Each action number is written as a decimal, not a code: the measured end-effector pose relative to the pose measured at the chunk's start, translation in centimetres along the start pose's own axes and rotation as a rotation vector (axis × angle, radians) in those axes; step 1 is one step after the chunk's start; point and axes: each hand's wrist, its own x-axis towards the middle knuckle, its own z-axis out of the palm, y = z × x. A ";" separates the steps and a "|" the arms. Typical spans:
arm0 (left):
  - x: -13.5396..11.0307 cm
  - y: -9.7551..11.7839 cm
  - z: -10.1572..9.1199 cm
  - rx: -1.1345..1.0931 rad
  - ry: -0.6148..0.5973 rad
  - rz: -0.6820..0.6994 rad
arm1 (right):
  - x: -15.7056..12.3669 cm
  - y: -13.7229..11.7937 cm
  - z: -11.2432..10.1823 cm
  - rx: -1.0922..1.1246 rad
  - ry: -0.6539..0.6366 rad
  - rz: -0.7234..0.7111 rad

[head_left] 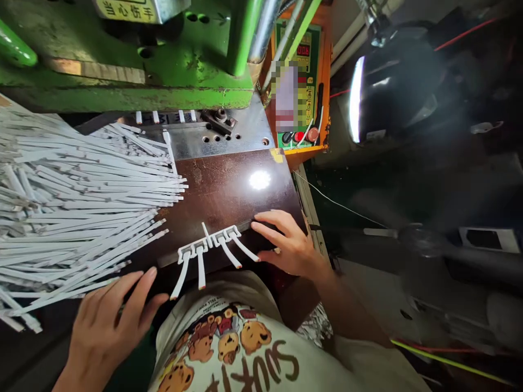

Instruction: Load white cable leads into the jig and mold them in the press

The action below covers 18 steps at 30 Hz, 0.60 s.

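A white moulded plastic strip [210, 239] with a thin upright stub at its middle lies along the near edge of the brown table. Several short flat white cables [201, 269] stick out from it towards me, their cut ends showing orange specks. Just left of the strip is my left hand [114, 316], fingers spread, holding nothing. My right hand [288, 242] is at the other end, thumb and fingers apart; its thumb is close to the rightmost cable end, and I cannot tell whether they touch.
A big pile of flat white cables [81, 190] covers the table's left side. Behind stands a green press [196, 65] over a metal plate [249, 128] with more cable ends beneath it. An orange control box [322, 109], a bright lamp [357, 100] and a blurred fan [425, 239] are to the right.
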 end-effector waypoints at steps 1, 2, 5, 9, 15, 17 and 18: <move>1.3 0.3 0.2 0.057 -0.011 0.037 | 1.0 -0.2 0.3 0.031 0.007 -0.020; 2.5 0.6 0.4 0.067 -0.048 0.048 | 1.9 -0.3 0.5 0.048 0.001 -0.038; 4.9 0.8 0.9 0.054 -0.169 0.043 | 4.7 0.5 0.6 0.112 -0.115 -0.145; 6.4 0.1 1.3 -0.038 -0.204 0.119 | 9.0 2.3 -0.2 0.336 -0.372 -0.280; 8.4 0.4 1.4 -0.153 -0.207 0.181 | 16.1 2.1 2.6 0.471 -0.254 0.036; 8.1 0.4 1.4 -0.179 -0.187 0.182 | 15.4 3.1 2.8 0.490 -0.030 0.222; 7.7 0.3 1.4 -0.199 -0.197 0.189 | 13.9 4.0 2.4 0.511 0.072 0.295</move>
